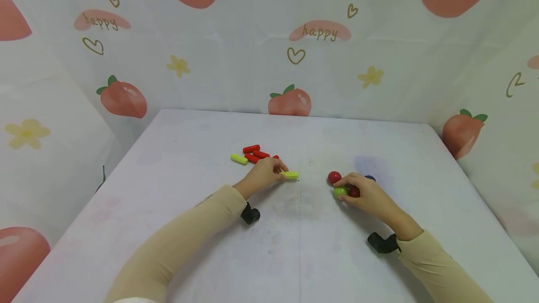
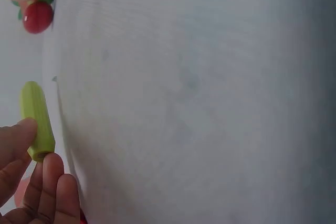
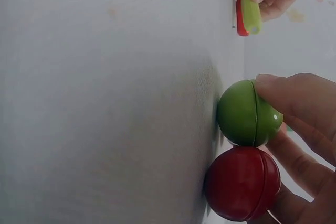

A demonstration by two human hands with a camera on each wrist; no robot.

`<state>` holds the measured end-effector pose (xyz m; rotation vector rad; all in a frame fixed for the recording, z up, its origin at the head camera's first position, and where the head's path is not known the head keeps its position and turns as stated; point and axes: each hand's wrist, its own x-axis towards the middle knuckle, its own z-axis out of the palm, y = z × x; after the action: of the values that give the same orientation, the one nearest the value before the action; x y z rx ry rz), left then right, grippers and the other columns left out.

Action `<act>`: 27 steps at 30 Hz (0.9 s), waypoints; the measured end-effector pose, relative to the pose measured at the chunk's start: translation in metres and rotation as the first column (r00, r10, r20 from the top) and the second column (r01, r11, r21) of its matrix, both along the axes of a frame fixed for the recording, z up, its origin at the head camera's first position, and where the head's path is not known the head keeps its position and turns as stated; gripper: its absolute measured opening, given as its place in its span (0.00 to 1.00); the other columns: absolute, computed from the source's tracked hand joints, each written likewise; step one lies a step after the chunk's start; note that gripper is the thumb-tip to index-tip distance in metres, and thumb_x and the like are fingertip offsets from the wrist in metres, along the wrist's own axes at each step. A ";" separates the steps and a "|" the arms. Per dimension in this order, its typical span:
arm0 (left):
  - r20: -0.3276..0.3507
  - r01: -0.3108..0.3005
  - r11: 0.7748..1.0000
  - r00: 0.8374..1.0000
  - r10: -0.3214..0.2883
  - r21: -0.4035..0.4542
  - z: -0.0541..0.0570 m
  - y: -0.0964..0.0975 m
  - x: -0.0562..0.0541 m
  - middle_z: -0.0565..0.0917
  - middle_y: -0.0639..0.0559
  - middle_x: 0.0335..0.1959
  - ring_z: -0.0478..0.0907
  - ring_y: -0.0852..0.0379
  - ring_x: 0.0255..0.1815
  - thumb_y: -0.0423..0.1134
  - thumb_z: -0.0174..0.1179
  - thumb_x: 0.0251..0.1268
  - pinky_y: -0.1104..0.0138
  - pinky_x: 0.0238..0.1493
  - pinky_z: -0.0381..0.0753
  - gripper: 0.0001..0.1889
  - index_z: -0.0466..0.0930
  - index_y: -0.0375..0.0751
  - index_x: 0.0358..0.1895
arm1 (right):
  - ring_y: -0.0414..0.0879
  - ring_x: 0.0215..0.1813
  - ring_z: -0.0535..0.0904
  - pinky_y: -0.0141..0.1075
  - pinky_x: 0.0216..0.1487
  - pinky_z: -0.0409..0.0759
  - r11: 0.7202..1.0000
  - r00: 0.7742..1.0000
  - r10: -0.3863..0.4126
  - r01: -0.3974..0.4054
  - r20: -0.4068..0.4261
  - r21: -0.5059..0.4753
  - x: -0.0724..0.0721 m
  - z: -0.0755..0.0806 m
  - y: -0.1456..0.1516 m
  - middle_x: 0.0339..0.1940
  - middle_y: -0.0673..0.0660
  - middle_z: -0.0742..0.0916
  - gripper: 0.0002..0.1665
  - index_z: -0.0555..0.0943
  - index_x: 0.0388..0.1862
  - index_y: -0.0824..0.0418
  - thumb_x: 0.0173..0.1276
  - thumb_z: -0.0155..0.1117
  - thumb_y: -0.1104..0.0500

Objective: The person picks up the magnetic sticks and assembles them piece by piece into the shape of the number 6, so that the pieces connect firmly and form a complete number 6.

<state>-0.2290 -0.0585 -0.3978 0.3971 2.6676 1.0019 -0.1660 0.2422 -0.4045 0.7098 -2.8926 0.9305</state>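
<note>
My left hand (image 1: 268, 170) pinches a yellow-green ridged stick (image 2: 35, 111) near one end, between thumb and fingers. A hole shows in the end of the stick nearest the fingers. To the right, my right hand (image 1: 370, 196) pinches a shiny green ball (image 3: 241, 114) with a groove round it, close over the white table (image 1: 269, 261). A dark red ball (image 3: 241, 184) sits against the green one, beside the curled fingers. Just beyond the fingertips lies a brighter red ball (image 1: 334, 177). Part of a blue ball (image 1: 370, 178) shows behind the right hand.
Several red sticks (image 1: 251, 149) lie in a loose group past the left hand, some partly hidden by it. Another yellow-green stick (image 1: 239, 159) is at their left. A fruit-printed cloth (image 1: 236, 69) hangs along the table's back edge.
</note>
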 end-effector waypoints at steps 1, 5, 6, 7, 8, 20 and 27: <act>-0.008 0.006 1.000 1.000 -0.006 -0.004 0.000 0.001 0.000 0.85 0.48 0.40 0.79 0.55 0.44 0.33 0.67 0.67 0.66 0.50 0.79 0.11 0.87 0.42 0.50 | 0.51 0.50 0.82 0.41 0.52 0.83 1.000 1.000 -0.001 0.001 0.000 -0.001 0.000 0.000 0.000 0.50 0.57 0.88 0.14 0.85 0.46 0.58 0.61 0.76 0.66; -0.009 0.025 1.000 1.000 -0.025 -0.018 0.000 0.005 -0.001 0.86 0.48 0.42 0.80 0.55 0.46 0.34 0.66 0.68 0.64 0.54 0.80 0.10 0.87 0.42 0.51 | 0.51 0.50 0.82 0.39 0.52 0.83 1.000 1.000 -0.002 0.002 -0.001 -0.001 0.000 0.000 0.001 0.49 0.56 0.88 0.14 0.86 0.46 0.57 0.61 0.76 0.65; -0.008 0.029 0.999 1.000 -0.029 -0.023 0.000 0.006 -0.001 0.86 0.48 0.43 0.80 0.55 0.46 0.34 0.66 0.68 0.63 0.54 0.80 0.10 0.87 0.43 0.51 | 0.50 0.50 0.81 0.39 0.52 0.83 1.000 1.000 -0.003 0.003 -0.002 0.000 0.001 0.000 0.001 0.49 0.56 0.88 0.14 0.86 0.46 0.57 0.61 0.76 0.65; -0.003 0.030 0.999 1.000 -0.031 -0.028 0.000 0.006 -0.001 0.86 0.47 0.43 0.80 0.54 0.47 0.34 0.66 0.68 0.63 0.55 0.80 0.10 0.87 0.43 0.51 | 0.50 0.50 0.81 0.40 0.52 0.83 1.000 1.000 -0.003 0.003 -0.002 0.001 0.001 0.000 0.001 0.49 0.56 0.88 0.14 0.86 0.46 0.57 0.61 0.76 0.65; 0.001 0.032 0.999 0.999 -0.032 -0.034 0.001 0.007 -0.001 0.86 0.47 0.43 0.79 0.54 0.47 0.34 0.66 0.68 0.62 0.55 0.80 0.10 0.87 0.43 0.51 | 0.50 0.50 0.81 0.40 0.52 0.83 1.000 1.000 -0.003 0.003 -0.004 0.001 0.001 0.000 0.001 0.49 0.56 0.88 0.14 0.86 0.46 0.57 0.61 0.76 0.65; -0.031 0.053 0.989 0.998 -0.057 -0.136 -0.002 0.013 -0.005 0.87 0.48 0.41 0.79 0.57 0.42 0.35 0.65 0.69 0.68 0.47 0.77 0.10 0.88 0.42 0.50 | 0.53 0.51 0.83 0.47 0.54 0.83 1.000 1.000 -0.002 0.002 -0.014 0.007 0.001 -0.001 0.000 0.49 0.58 0.88 0.15 0.86 0.46 0.59 0.60 0.76 0.66; -0.021 0.044 0.988 0.999 -0.048 -0.150 -0.002 0.015 -0.005 0.89 0.50 0.41 0.79 0.58 0.42 0.35 0.65 0.69 0.68 0.48 0.78 0.09 0.89 0.42 0.49 | 0.51 0.49 0.82 0.43 0.53 0.84 1.000 1.000 -0.009 0.010 -0.029 0.014 0.003 -0.001 0.001 0.49 0.56 0.88 0.16 0.86 0.47 0.59 0.60 0.76 0.66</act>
<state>-0.2342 -0.0440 -0.3994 0.4393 2.7203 0.7823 -0.1630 0.2431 -0.4056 0.7041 -2.8771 0.8922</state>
